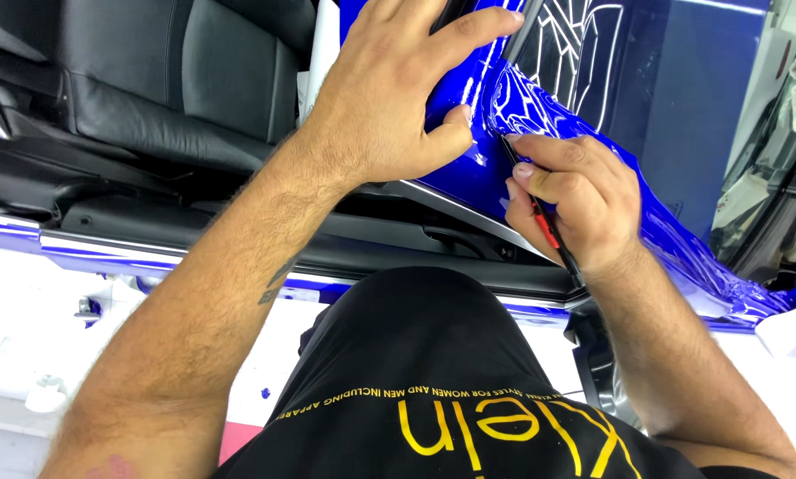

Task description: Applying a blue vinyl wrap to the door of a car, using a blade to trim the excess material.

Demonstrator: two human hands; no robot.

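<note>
left hand (pixel 389 106) flat, pressing blue film (pixel 496 133) | right hand (pixel 575 200) fingers pinch knife (pixel 540 217) at film edge

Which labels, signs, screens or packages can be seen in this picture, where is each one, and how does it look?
No packages, signs or screens in view.
Printed lettering: yellow, across the person's black garment, bottom centre.
Small dark tattoo mark: on the left forearm, too small to make out.

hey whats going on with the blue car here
A person leans over the open door area of a car. The left hand presses glossy blue vinyl film flat against the body panel, while the right hand holds a slim black-and-red knife, its tip at the film's edge. A black leather seat shows inside.
</note>
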